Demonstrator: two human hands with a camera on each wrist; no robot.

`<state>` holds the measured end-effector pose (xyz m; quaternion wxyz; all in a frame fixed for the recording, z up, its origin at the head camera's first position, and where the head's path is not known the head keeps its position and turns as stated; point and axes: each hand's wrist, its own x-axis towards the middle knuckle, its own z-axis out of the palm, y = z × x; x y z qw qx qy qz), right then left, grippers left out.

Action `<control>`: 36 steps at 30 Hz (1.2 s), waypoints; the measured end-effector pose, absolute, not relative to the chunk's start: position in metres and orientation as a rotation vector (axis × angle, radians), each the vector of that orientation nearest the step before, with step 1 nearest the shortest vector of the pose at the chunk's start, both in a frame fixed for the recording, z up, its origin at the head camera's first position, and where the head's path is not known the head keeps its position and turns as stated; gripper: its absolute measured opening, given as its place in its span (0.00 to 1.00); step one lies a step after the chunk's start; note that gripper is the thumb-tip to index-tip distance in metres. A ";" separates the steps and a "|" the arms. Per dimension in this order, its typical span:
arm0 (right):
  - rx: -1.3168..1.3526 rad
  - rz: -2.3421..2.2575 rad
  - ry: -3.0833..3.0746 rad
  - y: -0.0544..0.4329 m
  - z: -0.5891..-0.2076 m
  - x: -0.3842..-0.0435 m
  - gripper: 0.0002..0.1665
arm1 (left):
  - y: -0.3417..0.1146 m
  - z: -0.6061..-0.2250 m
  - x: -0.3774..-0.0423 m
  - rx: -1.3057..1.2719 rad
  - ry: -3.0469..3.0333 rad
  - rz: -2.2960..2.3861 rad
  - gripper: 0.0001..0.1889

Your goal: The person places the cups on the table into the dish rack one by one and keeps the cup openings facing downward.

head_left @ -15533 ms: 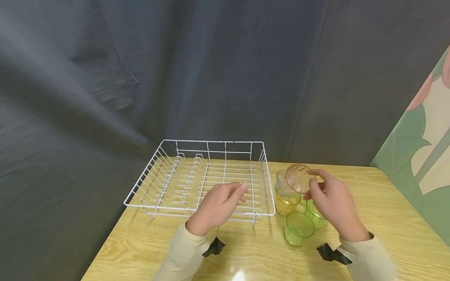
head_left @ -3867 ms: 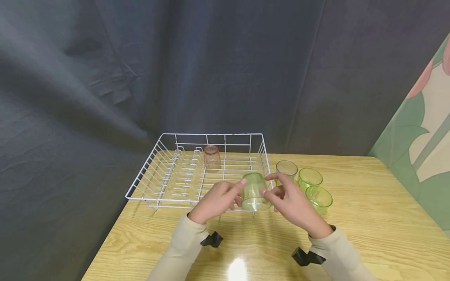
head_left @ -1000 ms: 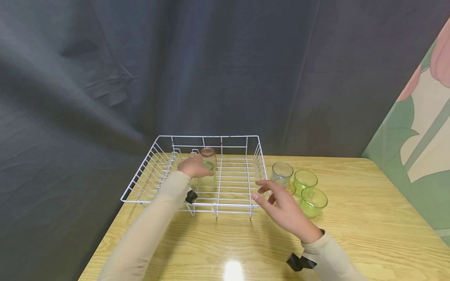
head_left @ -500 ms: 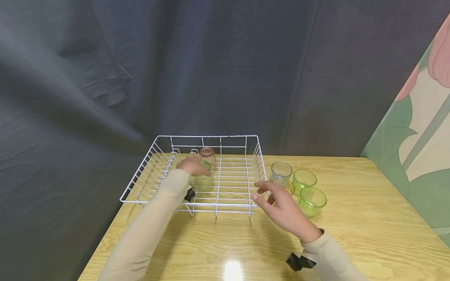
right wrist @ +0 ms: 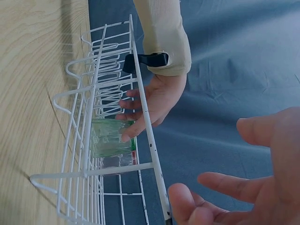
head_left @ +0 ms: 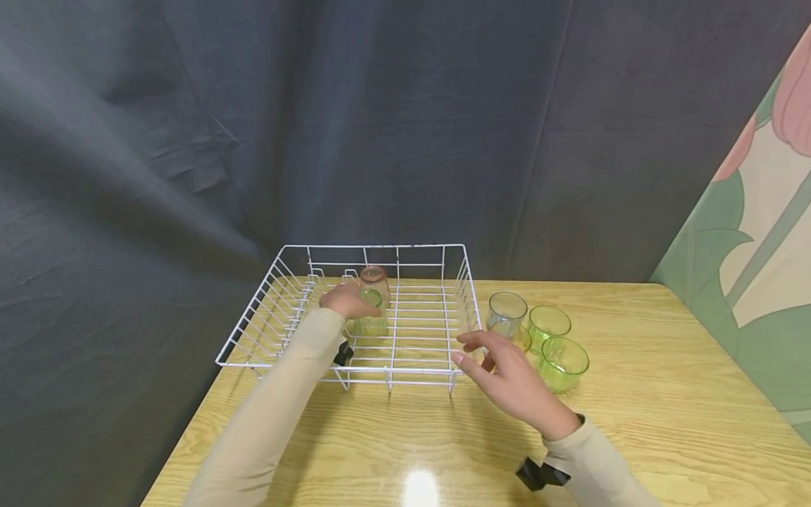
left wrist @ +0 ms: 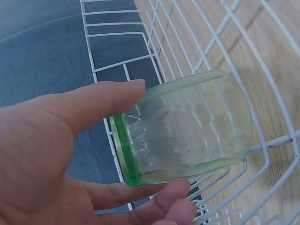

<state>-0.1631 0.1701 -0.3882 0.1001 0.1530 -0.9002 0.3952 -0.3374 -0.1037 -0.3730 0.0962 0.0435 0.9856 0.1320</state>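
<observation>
A dark curtain (head_left: 393, 141) hangs behind the work area. The wood-grain table (head_left: 405, 436) extends in front of it. A flower-patterned panel (head_left: 760, 282) borders the table on the right. The white wire rack (head_left: 389, 368) stands on the table.

Two hands in beige sleeves (head_left: 260, 415) are in view. The left hand (head_left: 345, 301) is inside the rack and grasps the pale green glass (left wrist: 183, 126), thumb on one side, fingers on the other. The right hand (head_left: 513, 380) is released, thumb and fingers apart, near the right front corner of the rack.

The pale green glass is inverted in the rack, base up. An inverted pink glass (head_left: 375, 277) is located just behind it. Right of the rack, four upright glasses stand close together on the table: one clear glass (head_left: 507, 310), one yellow glass (head_left: 524, 339), and two bright green glasses (head_left: 564, 362). The right hand partly hides the yellow glass.
</observation>
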 end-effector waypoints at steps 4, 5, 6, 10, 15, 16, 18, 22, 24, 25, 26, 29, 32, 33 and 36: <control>0.458 1.162 -2.659 0.171 -0.389 -0.163 0.20 | -0.104 -0.374 -0.336 0.129 2.929 0.456 0.40; 0.459 1.162 -2.659 0.171 -0.389 -0.163 0.20 | -0.104 -0.374 -0.335 0.126 2.930 0.472 0.39; 0.461 1.162 -2.657 0.171 -0.389 -0.163 0.20 | -0.104 -0.374 -0.335 0.124 2.930 0.486 0.39; 0.458 1.162 -2.659 0.172 -0.389 -0.163 0.20 | -0.105 -0.374 -0.333 0.119 2.933 0.515 0.38; 0.438 1.164 -2.673 0.175 -0.389 -0.163 0.22 | -0.106 -0.373 -0.332 0.116 2.921 0.535 0.37; 0.434 1.163 -2.676 0.176 -0.389 -0.163 0.22 | -0.106 -0.373 -0.331 0.116 2.915 0.540 0.37; 0.427 1.167 -2.680 0.178 -0.388 -0.163 0.23 | -0.106 -0.371 -0.331 0.118 2.913 0.539 0.37; 0.415 1.164 -2.686 0.186 -0.388 -0.165 0.23 | -0.107 -0.363 -0.327 0.149 2.936 0.524 0.34; 0.397 1.125 -2.689 0.192 -0.388 -0.167 0.23 | -0.108 -0.356 -0.325 0.182 2.949 0.529 0.26; 0.388 1.088 -2.692 0.195 -0.388 -0.169 0.22 | -0.109 -0.352 -0.324 0.197 2.951 0.533 0.23; 0.378 1.047 -2.689 0.199 -0.387 -0.171 0.22 | -0.109 -0.348 -0.322 0.216 2.952 0.543 0.22; 0.318 0.924 -2.704 0.211 -0.384 -0.175 0.21 | -0.110 -0.335 -0.313 0.241 2.946 0.593 0.26; 0.240 0.852 -2.734 0.223 -0.381 -0.179 0.21 | -0.110 -0.323 -0.298 0.282 2.938 0.641 0.21; 0.214 0.835 -2.747 0.227 -0.381 -0.180 0.22 | -0.110 -0.320 -0.292 0.301 2.934 0.654 0.20; 0.151 0.784 -2.787 0.239 -0.382 -0.184 0.22 | -0.108 -0.313 -0.275 0.398 2.920 0.684 0.26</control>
